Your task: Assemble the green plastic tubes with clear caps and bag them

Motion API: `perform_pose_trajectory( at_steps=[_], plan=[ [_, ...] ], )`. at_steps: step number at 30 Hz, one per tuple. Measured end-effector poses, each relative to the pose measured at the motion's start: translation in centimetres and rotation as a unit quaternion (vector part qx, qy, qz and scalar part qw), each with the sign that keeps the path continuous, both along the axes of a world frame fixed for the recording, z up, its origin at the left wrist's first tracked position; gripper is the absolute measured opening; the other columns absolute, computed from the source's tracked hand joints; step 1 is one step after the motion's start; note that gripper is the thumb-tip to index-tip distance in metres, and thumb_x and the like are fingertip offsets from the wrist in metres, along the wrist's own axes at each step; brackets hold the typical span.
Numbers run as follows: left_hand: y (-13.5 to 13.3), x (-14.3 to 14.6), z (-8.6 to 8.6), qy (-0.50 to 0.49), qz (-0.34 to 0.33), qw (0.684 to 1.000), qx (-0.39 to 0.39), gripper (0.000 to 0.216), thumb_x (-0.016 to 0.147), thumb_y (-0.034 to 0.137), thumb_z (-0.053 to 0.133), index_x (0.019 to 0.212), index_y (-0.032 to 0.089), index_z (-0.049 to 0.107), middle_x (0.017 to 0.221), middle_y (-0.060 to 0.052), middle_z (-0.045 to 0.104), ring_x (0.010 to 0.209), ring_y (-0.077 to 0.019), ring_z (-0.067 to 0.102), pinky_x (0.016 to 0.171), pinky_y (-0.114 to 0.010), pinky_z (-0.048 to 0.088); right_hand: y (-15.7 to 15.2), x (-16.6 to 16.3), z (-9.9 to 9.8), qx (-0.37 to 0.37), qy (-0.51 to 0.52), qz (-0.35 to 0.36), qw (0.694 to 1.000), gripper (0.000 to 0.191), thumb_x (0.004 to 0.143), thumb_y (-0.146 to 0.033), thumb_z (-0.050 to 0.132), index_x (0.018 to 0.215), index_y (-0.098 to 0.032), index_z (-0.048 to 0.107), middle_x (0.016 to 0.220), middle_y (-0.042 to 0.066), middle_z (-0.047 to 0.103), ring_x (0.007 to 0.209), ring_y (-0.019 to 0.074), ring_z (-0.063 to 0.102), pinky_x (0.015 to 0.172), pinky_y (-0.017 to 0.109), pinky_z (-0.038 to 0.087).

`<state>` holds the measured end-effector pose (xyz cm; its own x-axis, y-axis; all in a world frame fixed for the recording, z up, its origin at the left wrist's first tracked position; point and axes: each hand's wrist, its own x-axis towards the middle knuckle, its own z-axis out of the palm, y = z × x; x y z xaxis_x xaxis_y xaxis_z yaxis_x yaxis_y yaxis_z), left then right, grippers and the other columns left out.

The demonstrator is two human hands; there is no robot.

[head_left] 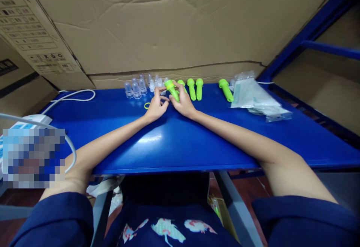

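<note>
My right hand (183,102) grips a bright green plastic part (171,89) with a thin yellow ring round its upper end, tilted over the blue table (180,142). My left hand (156,106) meets it from the left, fingertips pinched at the ring. Another small yellow ring (147,106) lies on the table just left of my left hand. Behind the hands stand several clear plastic caps (139,85). To the right lie more green parts (195,88), and one green part (226,89) lies further right.
A pile of clear plastic bags (255,97) lies at the back right. A white cable (73,96) and a white power strip (33,121) sit at the left. Cardboard boxes (168,25) wall the back. A blue metal rack frame (309,33) rises on the right.
</note>
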<state>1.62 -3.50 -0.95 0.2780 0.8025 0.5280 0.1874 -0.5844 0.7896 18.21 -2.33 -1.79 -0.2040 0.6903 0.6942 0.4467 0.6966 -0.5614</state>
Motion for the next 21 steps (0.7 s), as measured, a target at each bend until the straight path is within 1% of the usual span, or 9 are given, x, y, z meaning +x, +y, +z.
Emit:
perform_pose_trajectory(
  at_steps=[5,10,13,16,19,21],
  plan=[
    [0.13,-0.03,-0.17,0.002,-0.002,1.000,0.001,0.057,0.080,0.010,0.061,0.131,0.024,0.042,0.141,-0.014,0.053,0.091,-0.0117,0.067,0.065,-0.020,0.052,-0.10,0.01,0.07,-0.005,-0.001,-0.009,1.000,0.060,0.095,-0.041,0.056,0.150,-0.024,0.038,0.143,0.015,0.056,0.133,0.0285,0.056,0.114,0.054,0.046],
    [0.34,-0.01,-0.32,-0.010,-0.013,1.000,0.011,0.067,0.081,0.010,0.062,0.142,0.026,0.039,0.151,-0.015,0.048,0.089,-0.0121,0.067,0.070,-0.025,0.056,-0.31,0.09,0.24,-0.001,-0.009,-0.020,1.000,0.062,0.094,-0.039,0.056,0.151,-0.026,0.036,0.145,0.014,0.054,0.131,0.0300,0.057,0.114,0.057,0.046],
    [0.31,0.01,-0.22,-0.005,-0.013,1.000,0.004,0.063,0.081,0.010,0.060,0.140,0.024,0.043,0.151,-0.016,0.049,0.089,-0.0131,0.068,0.067,-0.024,0.055,-0.24,0.18,0.18,-0.002,-0.013,-0.023,1.000,0.060,0.095,-0.041,0.055,0.150,-0.025,0.038,0.142,0.015,0.056,0.130,0.0305,0.058,0.114,0.057,0.046],
    [0.23,0.02,-0.12,0.000,-0.017,1.000,-0.006,0.054,0.081,0.009,0.059,0.133,0.020,0.048,0.143,-0.015,0.057,0.090,-0.0134,0.069,0.065,-0.022,0.054,-0.04,0.27,0.01,-0.004,-0.006,-0.022,1.000,0.061,0.095,-0.048,0.054,0.150,-0.023,0.039,0.136,0.016,0.059,0.128,0.0310,0.059,0.112,0.056,0.047],
    [0.13,0.04,-0.08,0.001,-0.019,1.000,-0.004,0.051,0.081,0.008,0.058,0.130,0.019,0.050,0.136,-0.014,0.061,0.091,-0.0132,0.070,0.065,-0.021,0.054,0.08,0.27,-0.12,-0.009,0.000,-0.017,1.000,0.062,0.096,-0.053,0.052,0.150,-0.025,0.039,0.134,0.015,0.059,0.127,0.0304,0.060,0.110,0.055,0.049],
    [0.03,0.04,-0.03,0.002,-0.018,1.000,-0.001,0.051,0.080,0.008,0.057,0.130,0.019,0.049,0.137,-0.014,0.060,0.091,-0.0132,0.070,0.065,-0.021,0.054,0.02,0.21,-0.10,-0.007,0.001,-0.019,1.000,0.061,0.096,-0.053,0.051,0.149,-0.025,0.038,0.132,0.014,0.060,0.125,0.0303,0.060,0.109,0.055,0.050]
  ],
)
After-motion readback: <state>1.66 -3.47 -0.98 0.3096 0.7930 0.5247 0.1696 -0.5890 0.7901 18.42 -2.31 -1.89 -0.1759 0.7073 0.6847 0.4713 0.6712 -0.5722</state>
